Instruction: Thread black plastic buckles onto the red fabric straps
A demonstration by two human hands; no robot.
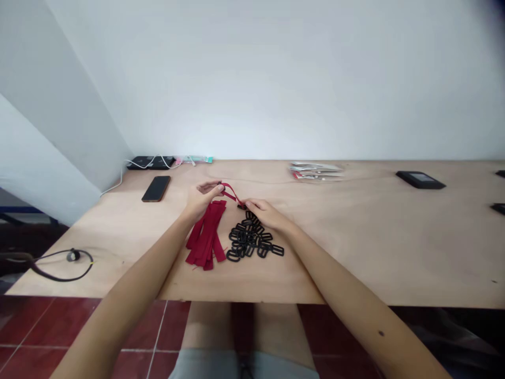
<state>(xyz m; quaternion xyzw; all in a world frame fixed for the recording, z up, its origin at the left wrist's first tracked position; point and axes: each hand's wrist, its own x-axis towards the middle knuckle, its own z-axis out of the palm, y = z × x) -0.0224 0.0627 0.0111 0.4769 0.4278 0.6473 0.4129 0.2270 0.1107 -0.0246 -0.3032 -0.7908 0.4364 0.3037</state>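
A single red ribbon strap [232, 188] stretches in a loop between my two hands above the table. My left hand [205, 197] pinches one end, where a small dark piece shows at the fingertips. The fingers of my right hand [262, 209] are closed on the other end, beside a black buckle that is partly hidden by them. Below my left hand lies a pile of cut red straps [207, 237]. Next to it, under my right hand, black plastic slider buckles [248, 237] are heaped loosely.
A phone [156, 189] lies to the left, with black boxes [150, 162] and a white cable behind it. Flat plastic packets [315, 171] sit near the wall. A black device [420, 179] stands at the right, and a black cable [63, 279] coils at the left edge.
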